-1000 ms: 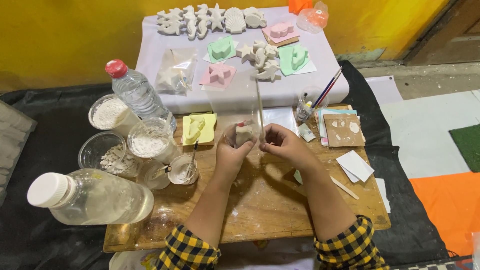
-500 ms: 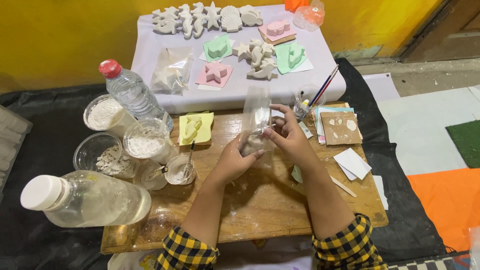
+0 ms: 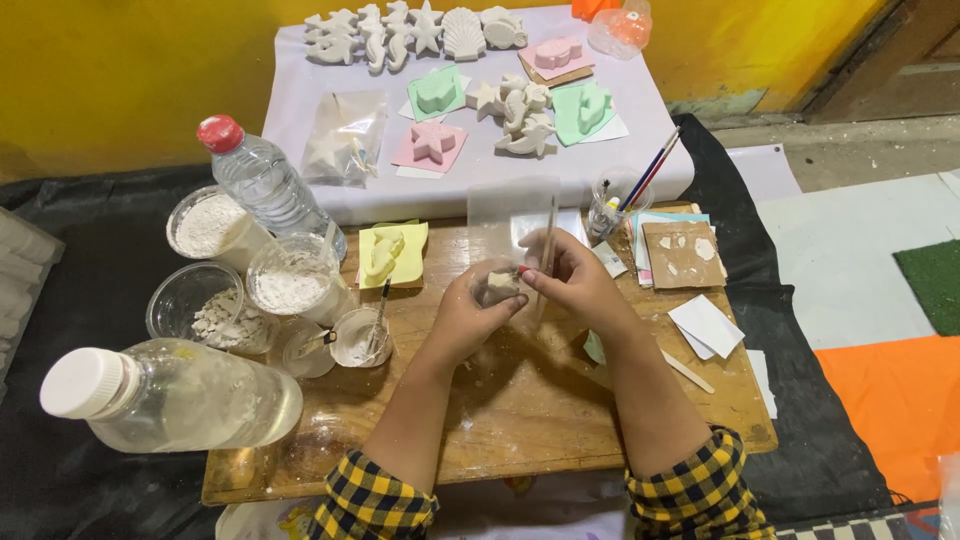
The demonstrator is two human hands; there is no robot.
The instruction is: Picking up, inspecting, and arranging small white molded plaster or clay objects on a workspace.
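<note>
My left hand [image 3: 468,318] grips a small white plaster figure [image 3: 500,286] over the wooden board [image 3: 520,400]. My right hand [image 3: 580,282] touches the same figure and holds a thin wooden stick [image 3: 547,240] upright against a clear plastic bag [image 3: 512,215] that stands above both hands. A yellow mould [image 3: 392,254] with a pale cast in it lies on the board just left of my hands.
Left of the board are a water bottle with a red cap [image 3: 262,180], a large bottle lying on its side [image 3: 175,396] and several cups of white powder [image 3: 212,226]. A white cloth [image 3: 600,160] behind carries plaster casts and coloured moulds. Brushes [image 3: 650,170] and papers [image 3: 706,325] lie right.
The clear bag was raised in front of my hands half a second ago; now both hands have come lower and closer together on the plaster figure, with the stick upright.
</note>
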